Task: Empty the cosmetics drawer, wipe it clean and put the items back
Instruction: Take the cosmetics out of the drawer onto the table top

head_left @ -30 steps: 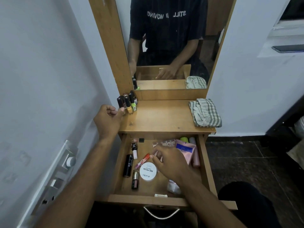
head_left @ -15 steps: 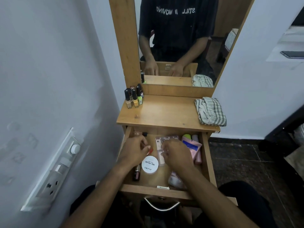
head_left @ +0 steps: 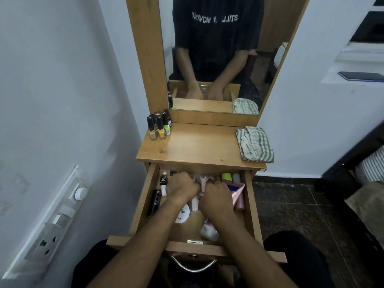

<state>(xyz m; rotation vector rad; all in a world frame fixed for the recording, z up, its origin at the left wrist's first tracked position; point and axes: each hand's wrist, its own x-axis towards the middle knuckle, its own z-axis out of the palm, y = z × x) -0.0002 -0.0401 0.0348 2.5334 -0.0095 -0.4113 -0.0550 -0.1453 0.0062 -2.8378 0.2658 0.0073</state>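
Drawer: the drawer (head_left: pixel 143 196) stands pulled open under the shelf, cosmetics inside, emptying apparently unfinished.
Hands: left hand (head_left: pixel 180 189) and right hand (head_left: pixel 216 194) curl together over a clear packet of pink razors (head_left: pixel 202 181); whether either truly grips it, I cannot tell.
Shelf: nail polish bottles (head_left: pixel 159 127) parked upright, checked cloth (head_left: pixel 254 146) ready for wiping.
Hidden: fingertips and items beneath the wrists.

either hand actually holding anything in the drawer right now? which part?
Both the left hand and right hand have fingers curled down among the items in the drawer, around a clear pack of pink razors. Whether either grips it, and where, cannot be told.
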